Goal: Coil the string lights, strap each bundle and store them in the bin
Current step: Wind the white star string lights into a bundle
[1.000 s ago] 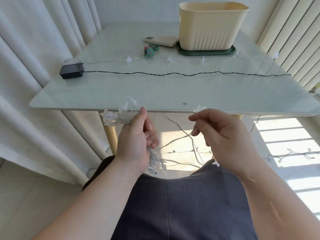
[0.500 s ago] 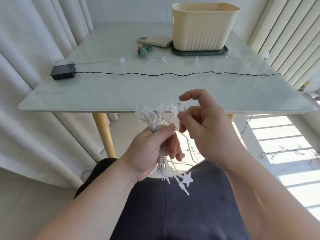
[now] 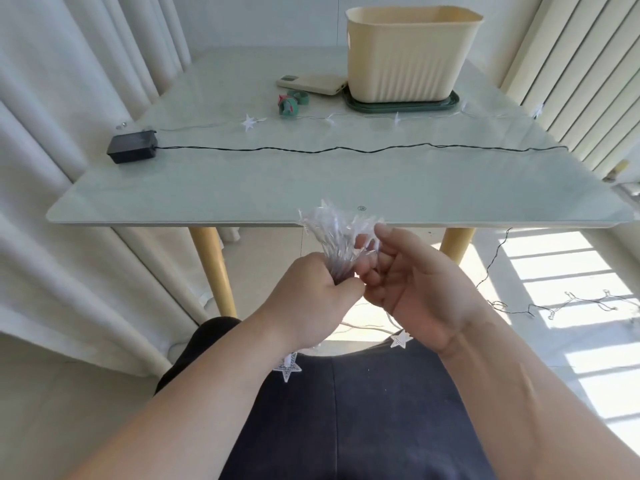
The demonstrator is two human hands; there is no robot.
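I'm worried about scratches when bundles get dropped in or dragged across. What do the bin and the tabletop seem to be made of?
The bin looks like moulded plastic, cream with a matte finish: ribbed walls, a rolled rim and a cut-out hole in the side. The tabletop is a thin, glossy, pale slab with faint veining, soft reflections and a rounded edge. It is probably glass or a stone-look surface, but I cannot tell which.

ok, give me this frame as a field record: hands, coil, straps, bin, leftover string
left hand: grips the star-light coil by the table edge
right hand: holds the same coil's upper strands
straps: rolled, on the table
bin: upright on a green tray, contents not visible
black string: stretched uncoiled across the table, battery box at its end
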